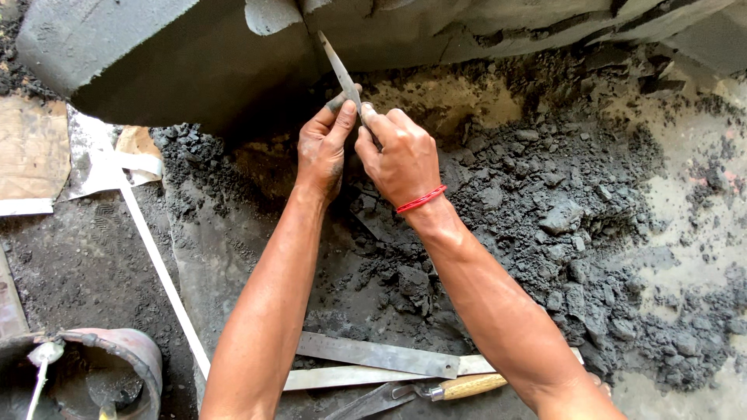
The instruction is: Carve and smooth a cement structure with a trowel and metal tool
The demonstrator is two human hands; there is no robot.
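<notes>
Both my hands grip one thin, flat metal blade tool (336,64) whose tip points up into a notch in a large grey sand block (179,62). My left hand (323,148) pinches the tool's lower part from the left. My right hand (401,159), with a red band at the wrist, closes on it from the right. The tool's handle is hidden between my fingers.
Loose dark sand and clumps (560,218) lie heaped to the right and below. A metal ruler (377,355), a pale strip (163,272) and a wooden-handled trowel (436,389) lie near the bottom. A round bucket (117,365) stands at bottom left. Cardboard (31,155) lies at left.
</notes>
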